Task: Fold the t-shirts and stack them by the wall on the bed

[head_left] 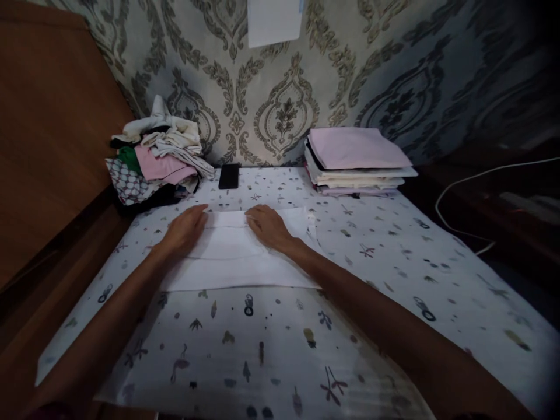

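Observation:
A white piece of cloth (236, 269), folded into a wide flat strip with creases across it, lies on the patterned sheet. My left hand (186, 226) rests at its left end, fingers stretched forward along the edge. On the upper middle part of the cloth lies my right hand (268, 227), its fingers pointing left and slightly bent, pressed flat against the fabric. Neither hand grips anything that I can see. Parts of the cloth's left and right ends are hidden beneath my hands and forearms.
A loose heap of clothes (160, 157) is at the back left, next to a brown wooden panel (48, 116). Near it lies a black phone (228, 176). A neat stack of folded clothes (359, 160) stands back right. A white cable (446, 192) hangs beyond the right edge.

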Demonstrator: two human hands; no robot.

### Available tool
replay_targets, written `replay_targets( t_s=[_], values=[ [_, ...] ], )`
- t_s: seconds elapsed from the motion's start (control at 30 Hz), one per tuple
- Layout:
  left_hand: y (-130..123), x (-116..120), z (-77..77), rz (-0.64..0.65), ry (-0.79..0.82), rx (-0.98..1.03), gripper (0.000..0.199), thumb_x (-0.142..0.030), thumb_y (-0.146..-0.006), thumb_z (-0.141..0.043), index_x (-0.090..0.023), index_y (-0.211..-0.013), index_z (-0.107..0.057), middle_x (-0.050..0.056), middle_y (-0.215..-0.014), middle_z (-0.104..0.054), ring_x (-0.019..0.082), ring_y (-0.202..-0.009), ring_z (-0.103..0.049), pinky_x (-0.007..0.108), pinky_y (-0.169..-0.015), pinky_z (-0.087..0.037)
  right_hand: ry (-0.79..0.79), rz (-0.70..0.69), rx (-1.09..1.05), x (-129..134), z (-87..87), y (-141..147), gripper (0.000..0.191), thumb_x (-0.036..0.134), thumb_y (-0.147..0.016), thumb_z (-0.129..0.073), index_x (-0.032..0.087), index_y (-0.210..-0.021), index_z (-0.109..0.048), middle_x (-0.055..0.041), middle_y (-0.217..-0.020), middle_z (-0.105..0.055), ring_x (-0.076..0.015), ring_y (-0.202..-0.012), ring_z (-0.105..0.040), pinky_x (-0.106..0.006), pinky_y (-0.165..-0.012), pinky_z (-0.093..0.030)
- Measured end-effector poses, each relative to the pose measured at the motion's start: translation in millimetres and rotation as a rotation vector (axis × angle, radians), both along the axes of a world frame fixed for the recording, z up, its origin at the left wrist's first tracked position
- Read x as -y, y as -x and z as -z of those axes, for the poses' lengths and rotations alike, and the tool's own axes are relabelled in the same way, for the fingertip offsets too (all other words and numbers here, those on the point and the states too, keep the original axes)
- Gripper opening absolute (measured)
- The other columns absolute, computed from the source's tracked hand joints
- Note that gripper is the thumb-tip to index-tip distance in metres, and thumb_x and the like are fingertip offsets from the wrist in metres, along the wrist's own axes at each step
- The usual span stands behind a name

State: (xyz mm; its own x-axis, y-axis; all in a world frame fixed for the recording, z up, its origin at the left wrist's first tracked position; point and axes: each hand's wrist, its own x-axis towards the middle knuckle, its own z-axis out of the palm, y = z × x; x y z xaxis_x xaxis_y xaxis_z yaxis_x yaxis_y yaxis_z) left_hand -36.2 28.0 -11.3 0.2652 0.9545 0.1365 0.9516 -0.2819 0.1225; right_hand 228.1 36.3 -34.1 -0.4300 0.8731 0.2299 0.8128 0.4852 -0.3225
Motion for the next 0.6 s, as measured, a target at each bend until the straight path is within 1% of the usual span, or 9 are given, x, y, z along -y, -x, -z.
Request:
replay_targets(
  t_s=[0.07, 0.13, 0.17, 0.23, 0.37, 0.43, 0.5, 0.57, 0.6],
  values=[
    [-6.1, -5.5, 15.4, 0.06, 0.082, -0.031, 0.062, -0.044, -0.101, -0.029, -0.008, -0.151, -0.038, 0.016, -0.158, -0.04, 0.027, -0.147, -0.035, 0.044, -0.119, -0.03, 0.054, -0.029, 0.079, 0.4, 5.6, -2.9, 0.042, 0.032, -0.103, -0.033, 0.017, -0.137, -0.054, -0.0119, -0.15, -0.051, -0.0257, -0.14, -0.043, -0.045, -0.114, -0.034],
    [-5.3, -9.2, 28.4, 0.035, 0.135, -0.109, 0.07, -0.05, -0.1, -0.031, -0.005, -0.153, -0.032, 0.019, -0.163, -0.029, 0.03, -0.153, -0.022, 0.05, -0.122, -0.022, 0.111, -0.011, 0.158, 1.4, 10.5, -5.3, 0.052, 0.039, -0.104, -0.03, 0.014, -0.148, -0.043, -0.013, -0.161, -0.036, -0.0251, -0.15, -0.028, -0.046, -0.121, -0.023],
    [-3.1, -10.3, 33.0, 0.0, 0.146, -0.137, 0.073, -0.053, -0.099, -0.031, -0.004, -0.154, -0.03, 0.02, -0.164, -0.025, 0.031, -0.154, -0.018, 0.052, -0.122, -0.02, 0.127, 0.007, 0.182, 1.9, 12.1, -6.1, 0.056, 0.042, -0.104, -0.028, 0.013, -0.15, -0.039, -0.0134, -0.163, -0.032, -0.0247, -0.152, -0.024, -0.045, -0.122, -0.02],
    [1.9, -10.4, 38.2, -0.075, 0.158, -0.162, 0.078, -0.057, -0.099, -0.028, -0.003, -0.155, -0.026, 0.02, -0.165, -0.019, 0.031, -0.154, -0.014, 0.055, -0.121, -0.021, 0.144, 0.043, 0.208, 2.8, 13.1, -6.7, 0.06, 0.045, -0.104, -0.025, 0.011, -0.152, -0.035, -0.0142, -0.164, -0.028, -0.0246, -0.153, -0.019, -0.043, -0.123, -0.018],
    [7.6, -6.1, 40.7, -0.168, 0.163, -0.148, 0.083, -0.063, -0.097, -0.028, -0.006, -0.157, -0.023, 0.02, -0.166, -0.017, 0.033, -0.155, -0.011, 0.058, -0.12, -0.022, 0.195, 0.08, 0.217, 4.0, 8.6, -6.4, 0.066, 0.05, -0.103, -0.023, 0.01, -0.155, -0.032, -0.0142, -0.166, -0.022, -0.0254, -0.154, -0.016, -0.042, -0.125, -0.016],
    [12.7, -5.4, 40.5, -0.204, 0.154, -0.103, 0.084, -0.063, -0.095, -0.031, -0.005, -0.156, -0.026, 0.02, -0.166, -0.017, 0.035, -0.154, -0.011, 0.059, -0.119, -0.02, 0.216, 0.088, 0.214, 4.9, 5.3, -7.3, 0.068, 0.052, -0.103, -0.023, 0.01, -0.156, -0.031, -0.0139, -0.166, -0.02, -0.0254, -0.154, -0.014, -0.042, -0.125, -0.014],
    [23.1, -8.8, 37.9, -0.206, 0.153, -0.004, 0.078, -0.058, -0.096, -0.031, -0.005, -0.153, -0.033, 0.021, -0.164, -0.024, 0.034, -0.153, -0.019, 0.056, -0.12, -0.022, 0.245, 0.081, 0.206, 6.3, 1.9, -8.0, 0.069, 0.053, -0.103, -0.022, 0.01, -0.157, -0.029, -0.0143, -0.167, -0.018, -0.0259, -0.155, -0.012, -0.043, -0.125, -0.013],
    [37.3, -17.5, 31.8, -0.17, 0.141, 0.147, 0.067, -0.051, -0.098, -0.027, -0.008, -0.147, -0.044, 0.018, -0.156, -0.042, 0.03, -0.145, -0.038, 0.046, -0.117, -0.03, 0.272, 0.064, 0.185, 8.1, -1.0, -6.0, 0.069, 0.054, -0.103, -0.024, 0.011, -0.157, -0.028, -0.0153, -0.167, -0.016, -0.0276, -0.155, -0.01, -0.046, -0.124, -0.013],
    [44.4, -23.5, 27.7, -0.155, 0.132, 0.214, 0.062, -0.046, -0.097, -0.027, -0.01, -0.141, -0.052, 0.016, -0.148, -0.053, 0.028, -0.137, -0.048, 0.04, -0.113, -0.036, 0.271, 0.045, 0.173, 8.8, -2.1, -3.3, 0.067, 0.053, -0.103, -0.026, 0.013, -0.157, -0.03, -0.0156, -0.167, -0.016, -0.0286, -0.155, -0.01, -0.048, -0.124, -0.013]
  ],
)
